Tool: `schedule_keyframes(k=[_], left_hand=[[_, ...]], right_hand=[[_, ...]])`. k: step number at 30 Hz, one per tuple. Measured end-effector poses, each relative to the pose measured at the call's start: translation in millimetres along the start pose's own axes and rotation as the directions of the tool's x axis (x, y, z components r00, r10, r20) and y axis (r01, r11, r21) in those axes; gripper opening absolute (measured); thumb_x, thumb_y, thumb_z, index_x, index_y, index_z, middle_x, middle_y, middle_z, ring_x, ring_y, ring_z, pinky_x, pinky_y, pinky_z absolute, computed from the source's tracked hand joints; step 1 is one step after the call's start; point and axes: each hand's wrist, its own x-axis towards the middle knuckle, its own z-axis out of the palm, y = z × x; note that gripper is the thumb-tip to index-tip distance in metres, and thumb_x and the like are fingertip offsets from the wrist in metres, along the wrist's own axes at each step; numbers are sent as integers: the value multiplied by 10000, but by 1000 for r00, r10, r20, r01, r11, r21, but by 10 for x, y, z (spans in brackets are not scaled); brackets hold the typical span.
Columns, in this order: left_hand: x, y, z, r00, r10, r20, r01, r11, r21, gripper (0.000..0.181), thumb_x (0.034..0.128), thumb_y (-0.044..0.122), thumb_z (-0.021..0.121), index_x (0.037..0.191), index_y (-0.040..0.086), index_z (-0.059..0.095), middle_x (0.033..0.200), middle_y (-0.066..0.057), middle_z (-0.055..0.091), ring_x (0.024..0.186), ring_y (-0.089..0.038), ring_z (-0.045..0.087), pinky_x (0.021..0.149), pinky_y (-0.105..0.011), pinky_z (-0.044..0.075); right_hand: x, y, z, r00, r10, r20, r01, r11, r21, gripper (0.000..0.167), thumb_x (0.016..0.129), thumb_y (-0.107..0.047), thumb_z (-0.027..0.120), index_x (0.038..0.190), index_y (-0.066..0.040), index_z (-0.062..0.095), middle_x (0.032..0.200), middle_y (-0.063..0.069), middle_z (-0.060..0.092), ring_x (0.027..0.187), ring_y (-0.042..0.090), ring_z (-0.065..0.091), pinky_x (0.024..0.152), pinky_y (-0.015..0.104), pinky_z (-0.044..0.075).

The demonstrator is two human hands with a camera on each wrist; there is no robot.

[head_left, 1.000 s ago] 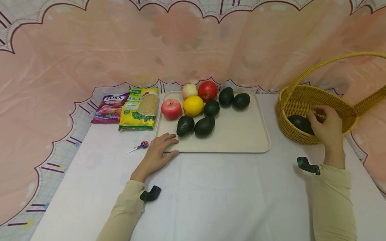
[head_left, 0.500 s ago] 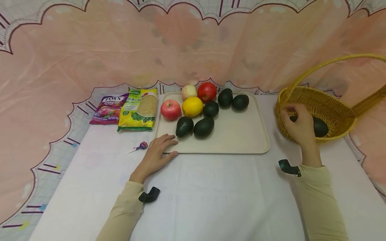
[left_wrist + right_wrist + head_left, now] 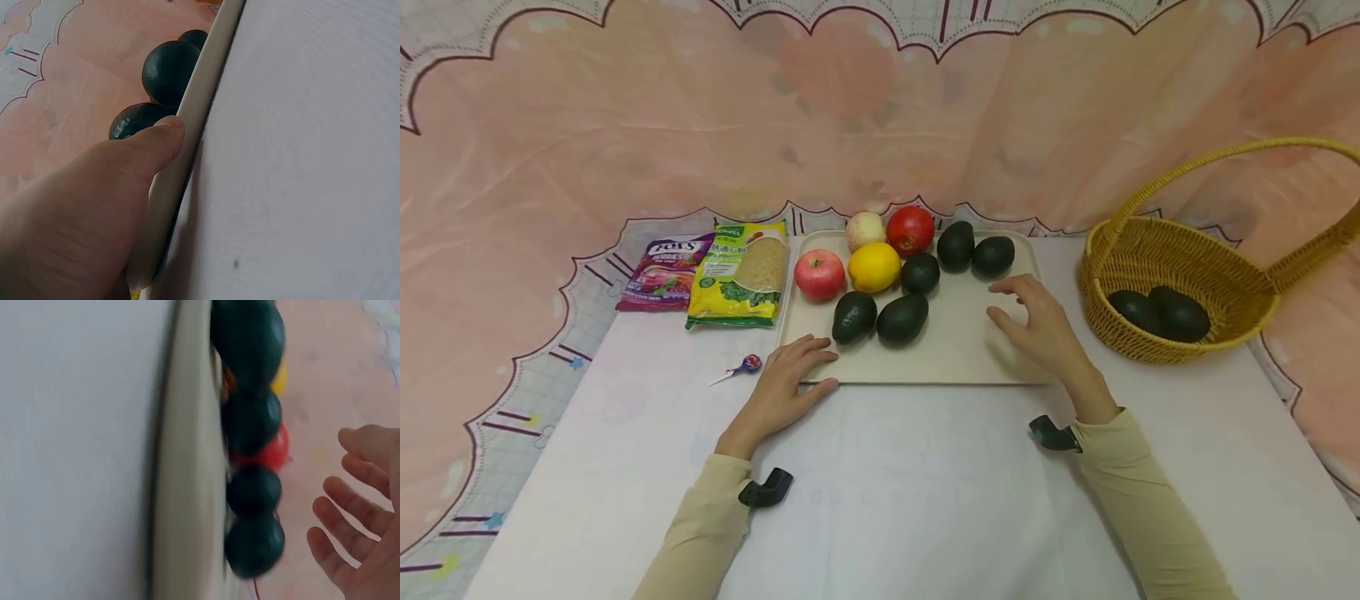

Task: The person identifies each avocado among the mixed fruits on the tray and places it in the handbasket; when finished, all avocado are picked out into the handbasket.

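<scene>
On the front left corner of a cream tray [image 3: 955, 358] rests my left hand [image 3: 782, 379], its thumb along the rim in the left wrist view. Just beyond its fingers lie two dark avocados, one [image 3: 854, 317] beside the other [image 3: 902, 320]. My right hand [image 3: 1037, 329] hovers over the tray's right part, fingers spread and holding nothing. Nearest to it is an avocado [image 3: 993, 257] at the back right, touching another avocado [image 3: 956, 247]. A smaller avocado [image 3: 920, 273] sits mid-tray. Two more avocados [image 3: 1180, 314] lie in a wicker basket [image 3: 1180, 350] at the right.
Also on the tray are a pink apple [image 3: 819, 276], a yellow lemon [image 3: 874, 267], a pale round fruit [image 3: 866, 232] and a red pomegranate [image 3: 911, 231]. Left of it lie a yellow food packet [image 3: 737, 275], a purple candy bag [image 3: 666, 273] and a lollipop [image 3: 749, 364]. The basket's handle arches high.
My right hand has let go of an avocado in the basket, come out and moved left over the tray. Two avocados now show side by side there. My left hand has stayed put.
</scene>
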Motion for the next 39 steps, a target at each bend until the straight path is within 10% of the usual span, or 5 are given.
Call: schedule_keyframes(k=[14,24,39], left_hand=[[-4,-8,3,1000,1,-3,-1,1000,-9,374,893,357,636,1230,200,599,1407,-16,487,1401,-253,310,1138,-513,181],[-9,0,-24,1000,-9,3,9,1000,-26,375,894,355,635,1232,198,599,1414,-13,480,1406,-254,300,1143,-523,166],[-8,1,-21,1000,-26,12,26,999,-24,379,898,383,622,1241,224,590,1422,9,469,1412,-229,288,1150,-515,158]], right_hand=[[166,-384,526,960,-77,270,84,996,-13,542,855,-292,695,1331,-161,470,1385,27,423,1297,199,376,1080,425,371],[269,-500,731,938,-46,344,69,996,-56,714,835,-327,711,1449,-236,357,1523,-35,323,1429,233,239,1129,555,246],[296,-462,665,953,-10,303,3,1000,23,696,713,-390,811,1278,-194,454,1273,-14,436,1211,189,375,1062,403,325]])
